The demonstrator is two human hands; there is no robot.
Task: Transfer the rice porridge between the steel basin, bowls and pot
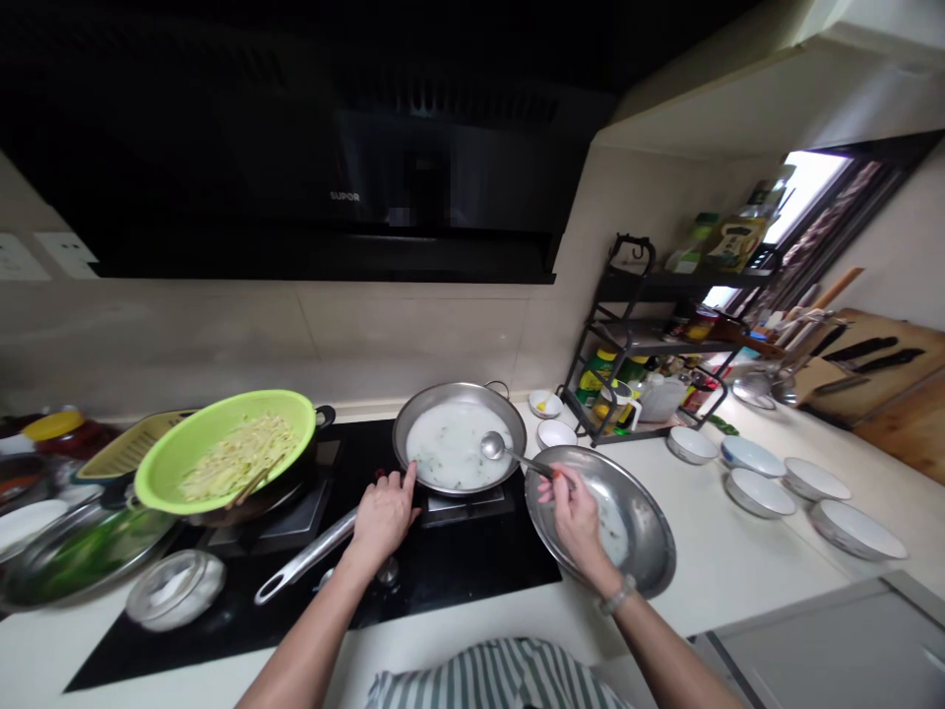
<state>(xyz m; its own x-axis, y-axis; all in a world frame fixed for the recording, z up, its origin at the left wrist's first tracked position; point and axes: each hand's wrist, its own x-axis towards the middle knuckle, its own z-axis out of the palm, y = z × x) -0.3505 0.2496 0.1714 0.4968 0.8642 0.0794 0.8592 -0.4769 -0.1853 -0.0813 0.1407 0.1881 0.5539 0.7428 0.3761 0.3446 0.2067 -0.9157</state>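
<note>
A steel pan of pale white liquid sits on the black cooktop. My left hand rests at the pan's near rim, fingers curled with the index finger pointing at the rim; the pan's long handle runs under it. My right hand grips a metal ladle whose bowl hovers over the liquid. Beneath that hand a large steel bowl with a little white liquid stands on the counter.
A green colander of pale shredded food with chopsticks sits over a dark pot at left. A steel plate of greens and a glass lid lie near it. Several white bowls line the right counter by a black spice rack.
</note>
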